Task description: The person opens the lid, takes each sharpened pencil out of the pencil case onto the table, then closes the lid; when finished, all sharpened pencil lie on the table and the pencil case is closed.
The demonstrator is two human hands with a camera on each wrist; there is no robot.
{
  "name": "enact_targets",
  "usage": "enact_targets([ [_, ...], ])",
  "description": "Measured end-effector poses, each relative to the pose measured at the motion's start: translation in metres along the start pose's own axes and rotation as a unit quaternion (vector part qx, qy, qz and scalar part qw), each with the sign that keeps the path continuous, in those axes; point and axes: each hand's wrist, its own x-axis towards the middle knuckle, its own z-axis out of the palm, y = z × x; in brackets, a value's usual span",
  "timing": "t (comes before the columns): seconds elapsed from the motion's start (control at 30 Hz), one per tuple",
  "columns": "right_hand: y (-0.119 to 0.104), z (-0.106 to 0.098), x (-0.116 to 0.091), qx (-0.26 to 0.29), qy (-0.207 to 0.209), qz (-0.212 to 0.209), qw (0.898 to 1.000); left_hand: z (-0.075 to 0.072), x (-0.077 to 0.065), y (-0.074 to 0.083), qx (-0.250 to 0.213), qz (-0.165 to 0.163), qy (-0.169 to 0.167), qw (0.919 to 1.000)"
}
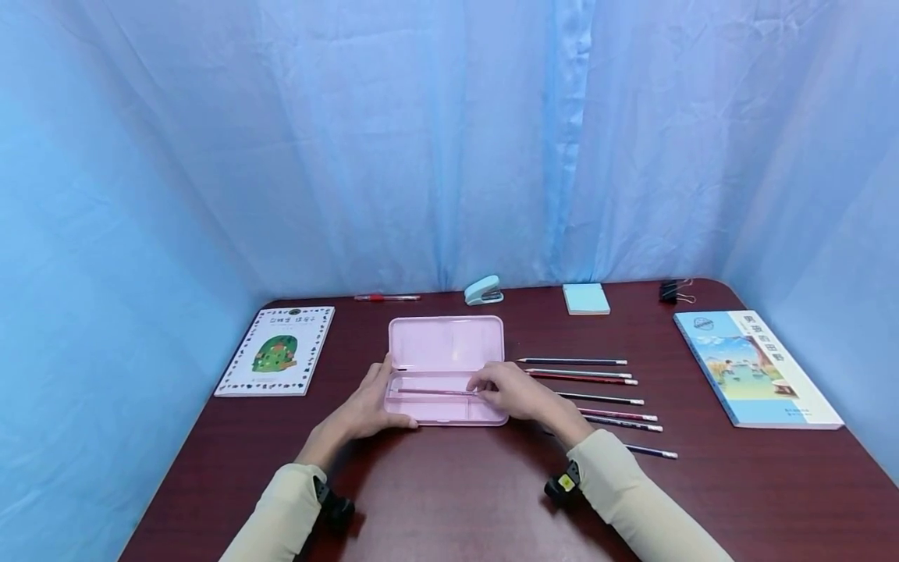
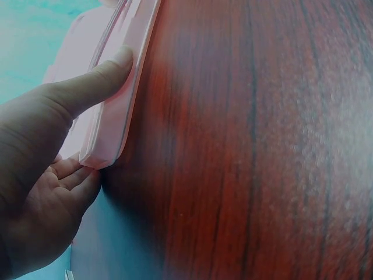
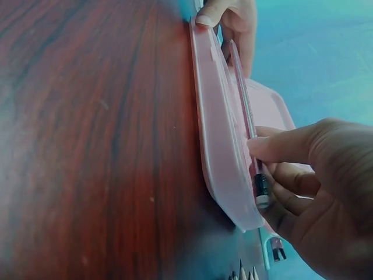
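Observation:
A pink pencil case point(image 1: 445, 343) lies with its lid laid back toward the curtain. At its left end my left hand point(image 1: 364, 407) grips the case, the thumb along the front rim and the fingers round the corner, as the left wrist view shows. My right hand point(image 1: 518, 392) pinches a reddish pencil point(image 3: 247, 105) near its eraser end between thumb and fingers. The pencil runs lengthwise over the case's bottom half, its tip toward the left hand. Several loose pencils point(image 1: 577, 361) lie in a spread to the right of the case, partly hidden by the right forearm.
A white book point(image 1: 274, 351) lies at the left and a thicker book point(image 1: 758, 371) at the right. Along the back edge are a red pen point(image 1: 388, 297), a light blue stapler point(image 1: 484, 290), a sticky note pad point(image 1: 586, 299) and black binder clips point(image 1: 674, 292).

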Motion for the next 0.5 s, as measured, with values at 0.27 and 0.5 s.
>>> enact_targets([
  [0.27, 0.005, -0.019, -0.015, 0.012, 0.015, 0.022, 1.0, 0.001, -0.001, 0.0, -0.001, -0.001, -0.004, 1.0],
  [0.5, 0.025, -0.048, -0.061, 0.029, 0.03, 0.042, 0.998, -0.001, -0.002, 0.001, -0.001, 0.001, -0.001, 1.0],
])
